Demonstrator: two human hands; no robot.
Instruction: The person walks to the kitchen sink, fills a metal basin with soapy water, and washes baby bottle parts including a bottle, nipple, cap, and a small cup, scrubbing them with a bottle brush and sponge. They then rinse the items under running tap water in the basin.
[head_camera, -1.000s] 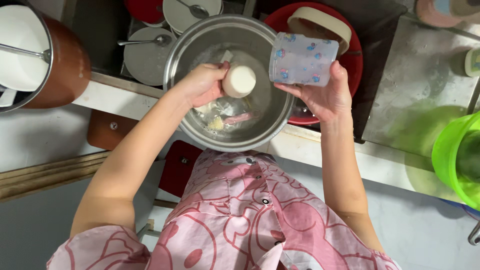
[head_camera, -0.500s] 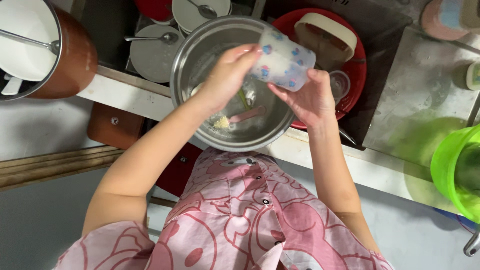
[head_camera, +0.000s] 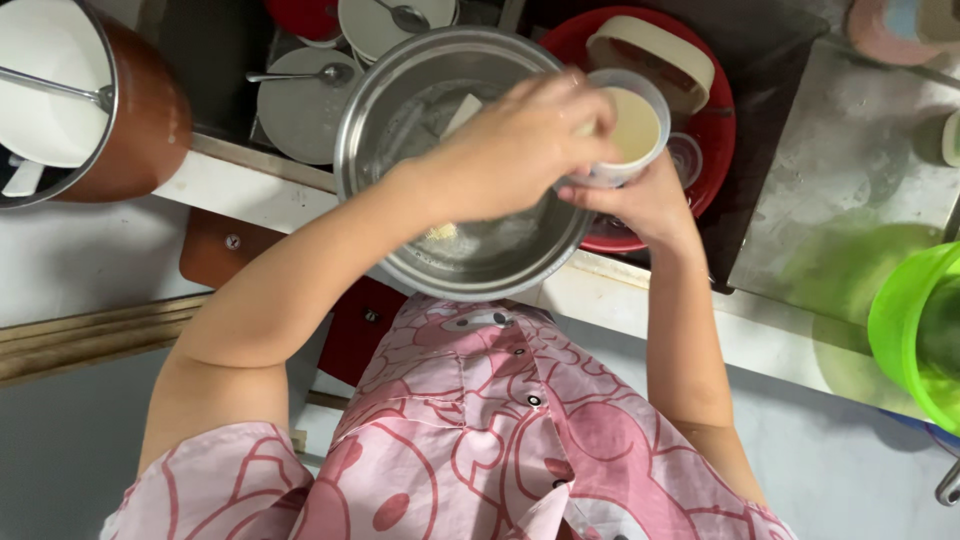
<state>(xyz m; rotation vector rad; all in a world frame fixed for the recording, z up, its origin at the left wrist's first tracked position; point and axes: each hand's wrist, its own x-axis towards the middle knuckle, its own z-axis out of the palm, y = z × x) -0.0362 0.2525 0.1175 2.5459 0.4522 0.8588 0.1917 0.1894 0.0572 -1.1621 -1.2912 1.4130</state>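
Cup (head_camera: 632, 128) sits upright in my grip, right of centre in the upper frame, its mouth facing the camera and its pale inside showing. My right hand (head_camera: 640, 205) cradles it from below, fingers curled round its wall. My left hand (head_camera: 520, 140) reaches over the rim, fingers bunched and dipping inside; whether they pinch anything I cannot tell. Below both hands, the steel basin (head_camera: 400, 235) holds shallow water with a few scraps. I judge the scrubbing to be midway: the cup's inside is being worked, rinsing and setting aside are left. A red tub (head_camera: 715, 170) with another container waits at upper right.
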